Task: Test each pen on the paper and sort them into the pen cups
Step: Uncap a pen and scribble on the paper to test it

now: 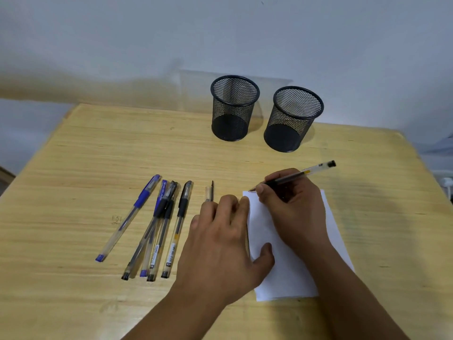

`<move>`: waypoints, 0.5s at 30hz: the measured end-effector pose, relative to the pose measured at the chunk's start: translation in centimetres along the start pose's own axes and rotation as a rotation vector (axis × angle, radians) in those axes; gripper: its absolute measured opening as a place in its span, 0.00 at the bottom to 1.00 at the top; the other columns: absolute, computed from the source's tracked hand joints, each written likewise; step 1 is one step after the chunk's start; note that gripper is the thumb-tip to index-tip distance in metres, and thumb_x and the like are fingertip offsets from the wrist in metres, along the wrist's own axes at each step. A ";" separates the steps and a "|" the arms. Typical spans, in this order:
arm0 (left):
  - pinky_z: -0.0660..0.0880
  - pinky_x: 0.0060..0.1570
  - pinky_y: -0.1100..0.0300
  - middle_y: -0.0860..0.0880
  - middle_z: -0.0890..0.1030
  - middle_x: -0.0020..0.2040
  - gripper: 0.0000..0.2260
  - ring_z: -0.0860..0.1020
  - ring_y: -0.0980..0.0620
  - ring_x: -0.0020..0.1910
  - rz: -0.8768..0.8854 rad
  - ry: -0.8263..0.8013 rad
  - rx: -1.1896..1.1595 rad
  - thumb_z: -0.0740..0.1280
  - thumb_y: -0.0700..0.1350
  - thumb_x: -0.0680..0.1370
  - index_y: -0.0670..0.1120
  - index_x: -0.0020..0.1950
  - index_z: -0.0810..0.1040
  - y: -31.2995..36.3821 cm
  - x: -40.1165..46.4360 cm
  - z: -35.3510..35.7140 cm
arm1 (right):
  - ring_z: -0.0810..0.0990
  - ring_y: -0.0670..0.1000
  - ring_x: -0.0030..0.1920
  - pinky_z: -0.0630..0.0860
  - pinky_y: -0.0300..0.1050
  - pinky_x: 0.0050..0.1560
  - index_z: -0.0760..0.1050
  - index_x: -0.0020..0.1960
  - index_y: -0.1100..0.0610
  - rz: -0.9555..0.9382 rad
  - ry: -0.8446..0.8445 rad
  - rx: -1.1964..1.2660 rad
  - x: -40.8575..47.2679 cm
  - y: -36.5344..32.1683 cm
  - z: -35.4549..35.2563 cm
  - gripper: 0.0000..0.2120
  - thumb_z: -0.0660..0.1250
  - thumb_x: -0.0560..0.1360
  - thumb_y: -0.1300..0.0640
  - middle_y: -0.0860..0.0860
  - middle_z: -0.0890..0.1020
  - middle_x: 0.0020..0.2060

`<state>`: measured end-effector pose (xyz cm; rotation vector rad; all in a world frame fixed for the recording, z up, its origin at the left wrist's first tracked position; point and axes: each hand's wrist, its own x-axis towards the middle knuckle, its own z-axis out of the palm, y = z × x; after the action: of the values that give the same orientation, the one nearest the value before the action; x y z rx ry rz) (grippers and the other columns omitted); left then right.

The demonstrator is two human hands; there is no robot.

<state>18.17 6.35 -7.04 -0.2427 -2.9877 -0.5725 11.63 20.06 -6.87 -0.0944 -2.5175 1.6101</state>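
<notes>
My right hand (293,207) grips an uncapped clear pen (311,171) with a black end, its tip at the top left corner of the white paper (286,273). My left hand (220,236) lies flat on the paper's left edge, fingers spread, thumb on the sheet. A pen cap (209,192) sticks out just beyond its fingertips; whether the fingers pinch it is unclear. Several capped pens (161,227), blue and black, lie side by side to the left. Two black mesh pen cups, left (234,107) and right (293,119), stand upright and hold nothing at the back.
The wooden table (85,155) ends close behind the cups against a pale wall. Its right edge runs diagonally past the paper, with a white object (447,182) beyond it. A small pencil mark (116,219) shows on the wood left of the pens.
</notes>
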 end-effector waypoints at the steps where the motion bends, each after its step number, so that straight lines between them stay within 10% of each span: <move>1: 0.73 0.47 0.49 0.51 0.71 0.56 0.32 0.69 0.47 0.53 0.004 -0.001 0.001 0.62 0.65 0.70 0.48 0.67 0.71 0.0 0.0 0.0 | 0.83 0.40 0.41 0.75 0.28 0.42 0.78 0.46 0.51 0.004 0.004 -0.025 0.1 0.1 0.1 0.05 0.74 0.73 0.55 0.44 0.84 0.38; 15: 0.74 0.49 0.51 0.51 0.73 0.57 0.28 0.71 0.47 0.55 0.035 0.043 -0.048 0.63 0.62 0.70 0.48 0.64 0.74 -0.4 -0.5 0.2 | 0.79 0.33 0.42 0.72 0.22 0.40 0.78 0.45 0.53 -0.047 -0.018 -0.157 0.3 0.1 0.6 0.06 0.74 0.73 0.52 0.40 0.81 0.36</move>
<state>18.63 6.00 -7.41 -0.2814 -2.9247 -0.6376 11.21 19.64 -7.16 -0.0388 -2.6360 1.4010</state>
